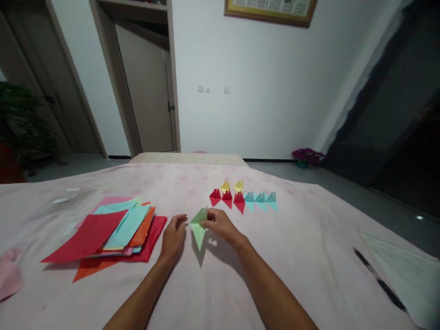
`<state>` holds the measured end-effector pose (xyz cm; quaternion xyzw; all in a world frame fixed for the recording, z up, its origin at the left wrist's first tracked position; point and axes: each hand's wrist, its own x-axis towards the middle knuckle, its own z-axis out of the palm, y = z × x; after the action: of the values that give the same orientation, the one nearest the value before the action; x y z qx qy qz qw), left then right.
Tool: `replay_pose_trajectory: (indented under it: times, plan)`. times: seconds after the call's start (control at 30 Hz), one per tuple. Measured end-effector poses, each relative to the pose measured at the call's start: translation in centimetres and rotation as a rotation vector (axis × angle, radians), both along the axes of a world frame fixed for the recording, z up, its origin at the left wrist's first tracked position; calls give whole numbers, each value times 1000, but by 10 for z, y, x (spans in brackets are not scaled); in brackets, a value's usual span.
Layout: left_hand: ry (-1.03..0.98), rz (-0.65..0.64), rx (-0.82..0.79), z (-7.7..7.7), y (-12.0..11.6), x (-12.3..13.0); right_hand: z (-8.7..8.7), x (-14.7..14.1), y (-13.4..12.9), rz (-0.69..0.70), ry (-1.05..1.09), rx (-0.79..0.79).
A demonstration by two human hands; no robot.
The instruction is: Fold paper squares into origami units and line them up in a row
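A light green folded paper piece (198, 231) hangs point down above the pink cloth, pinched at its right side by my right hand (222, 224). My left hand (174, 233) rests on the cloth just left of it, fingers bent with gaps between them and nothing in them, not touching the paper. Beyond the hands stand small folded paper pieces: red ones (227, 198), light blue ones (260, 200) and two yellow ones (225, 186). Left of my left hand lies a loose stack of coloured sheets, with a red sheet (91, 233) on top.
A pink patterned cloth (282, 279) covers the table. At the right lie a black pen (390, 292) and a pale sheet (405, 270). A pink item (9, 274) sits at the left edge, and clear plastic (74, 197) lies behind the stack.
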<state>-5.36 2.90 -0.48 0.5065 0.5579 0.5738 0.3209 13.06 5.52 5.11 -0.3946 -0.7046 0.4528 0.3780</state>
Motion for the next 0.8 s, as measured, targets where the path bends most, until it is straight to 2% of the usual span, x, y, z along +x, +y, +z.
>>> replay_pose_trajectory:
  times: [0.13, 0.23, 0.4, 0.5, 0.6, 0.7, 0.8]
  plan:
    - [182, -56, -44, 2, -2, -1, 29, 6, -6, 71, 32, -2]
    - [341, -78, -79, 2, -3, -2, 37, 20, -7, 75, 5, 2]
    - [480, -68, -99, -4, -1, -2, 40, 66, -8, 72, -70, 30]
    - [547, -84, -103, -3, -2, -1, 50, 103, 0, -12, -89, 86]
    - [589, -97, -102, -1, -3, 1, 68, 142, 25, -128, -117, 148]
    - [601, -98, -103, 0, -2, 1, 84, 179, 63, -282, -158, 220]
    - [598, -93, -107, -3, 0, 1, 93, 212, 106, -466, -242, 259]
